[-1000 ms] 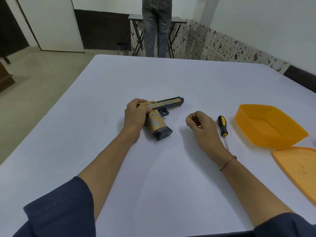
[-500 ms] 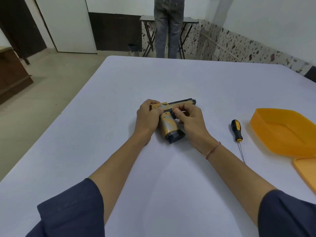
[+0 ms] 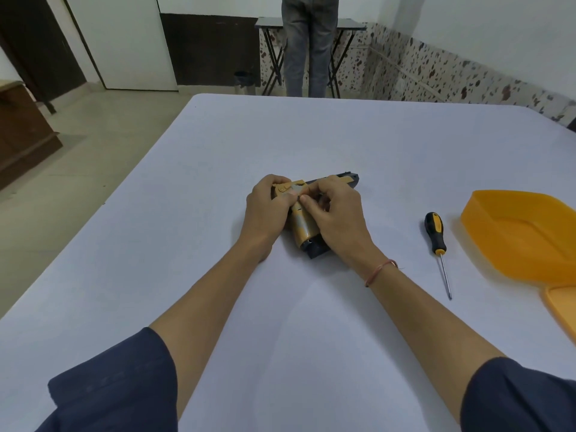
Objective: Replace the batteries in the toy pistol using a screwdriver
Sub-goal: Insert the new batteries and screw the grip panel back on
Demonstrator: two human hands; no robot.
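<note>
A yellow and dark toy pistol [image 3: 304, 227] lies on its side in the middle of the white table [image 3: 187, 213], grip toward me, barrel to the right. My left hand [image 3: 266, 207] grips its rear end. My right hand [image 3: 335, 213] curls over the frame above the grip, thumb and fingertips pinching at the pistol's side next to my left thumb. What it pinches is hidden. A screwdriver [image 3: 436, 241] with a black and yellow handle lies on the table to the right, tip toward me.
An orange plastic box [image 3: 511, 232] stands at the right edge, its orange lid [image 3: 561, 304] lying in front of it. A person [image 3: 308, 42] stands by a folding table beyond the far edge. Floor drops away on the left.
My right hand came from beside the screwdriver over to the pistol and now curls on its frame. The left hand kept its hold. The pistol stayed in place.
</note>
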